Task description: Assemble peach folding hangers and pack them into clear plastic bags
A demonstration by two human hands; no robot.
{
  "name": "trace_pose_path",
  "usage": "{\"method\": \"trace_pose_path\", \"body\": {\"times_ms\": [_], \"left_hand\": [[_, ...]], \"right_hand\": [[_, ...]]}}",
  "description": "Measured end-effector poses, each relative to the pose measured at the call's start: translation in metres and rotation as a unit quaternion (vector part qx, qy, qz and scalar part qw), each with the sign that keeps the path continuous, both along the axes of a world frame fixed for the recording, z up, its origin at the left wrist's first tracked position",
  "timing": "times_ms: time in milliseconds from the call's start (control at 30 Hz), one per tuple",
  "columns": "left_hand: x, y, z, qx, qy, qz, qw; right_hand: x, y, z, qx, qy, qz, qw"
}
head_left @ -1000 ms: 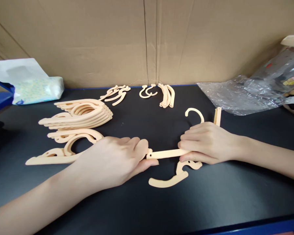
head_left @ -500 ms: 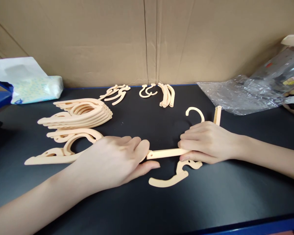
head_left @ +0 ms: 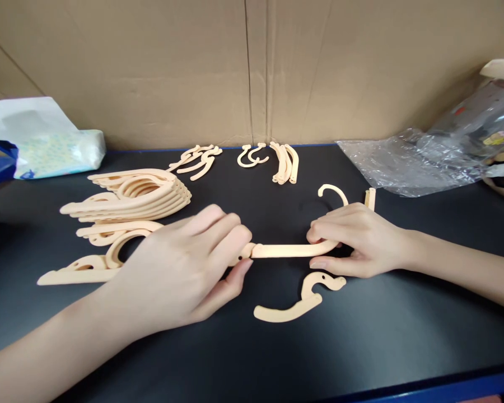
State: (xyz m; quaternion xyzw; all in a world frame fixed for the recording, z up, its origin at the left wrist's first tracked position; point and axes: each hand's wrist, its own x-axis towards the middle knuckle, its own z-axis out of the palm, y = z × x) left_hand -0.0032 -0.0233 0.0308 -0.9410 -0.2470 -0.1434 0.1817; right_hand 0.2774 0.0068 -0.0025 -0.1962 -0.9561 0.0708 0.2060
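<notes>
Between my hands stretches a cream plastic hanger arm (head_left: 289, 251), its long side level and its right end curved. My left hand (head_left: 201, 263) pinches its left end between thumb and fingers, where a dark hole shows. The curved end lies between the thumb and fingers of my right hand (head_left: 357, 240). A hanger hook (head_left: 334, 193) pokes out just beyond the right hand, its lower part hidden. Nearer to me a loose curved hanger piece (head_left: 289, 313) lies on the black table. Under and behind my left wrist are folded hangers (head_left: 78, 275), partly covered.
A stack of folded hangers (head_left: 151, 204) lies at left. Along the back are loose curved pieces (head_left: 199, 159), small hooks (head_left: 252, 158) and straighter arms (head_left: 285, 163). A short piece (head_left: 370, 198) stands past my right hand. Clear plastic bag (head_left: 407, 162) at right, tissue pack (head_left: 61, 151) at left.
The hanger arm has turned, so its broad face and curved end now show. My left fingers have shifted and lifted slightly; the right fingers have loosened around the curved end.
</notes>
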Motion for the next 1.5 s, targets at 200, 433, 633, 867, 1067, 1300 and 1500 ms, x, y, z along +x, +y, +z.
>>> {"method": "trace_pose_path", "body": {"times_ms": [200,433,633,867,1067,1300,1500], "left_hand": [[-0.008,0.004,0.004,-0.009,-0.028,-0.016,0.999],[-0.010,0.001,-0.005,-0.188,-0.083,0.021,0.978],[-0.009,-0.005,-0.007,-0.241,-0.110,0.033,0.964],[-0.005,-0.003,-0.011,-0.200,-0.078,-0.014,0.977],[-0.001,-0.003,-0.015,-0.198,-0.062,-0.027,0.978],[0.002,-0.007,-0.013,-0.211,-0.058,-0.040,0.975],[0.005,-0.007,-0.012,-0.214,-0.043,-0.062,0.974]], "right_hand": [[0.000,0.001,-0.001,0.030,0.046,-0.007,0.998],[0.000,0.002,0.000,0.062,0.047,-0.076,0.994],[-0.001,0.001,0.002,0.097,0.044,-0.128,0.986],[-0.002,-0.001,0.001,0.101,0.043,-0.132,0.985],[-0.003,-0.001,0.001,0.085,0.040,-0.130,0.987],[-0.003,-0.001,0.001,0.060,0.027,-0.123,0.990],[-0.004,0.001,-0.001,0.068,0.017,-0.109,0.992]]}}
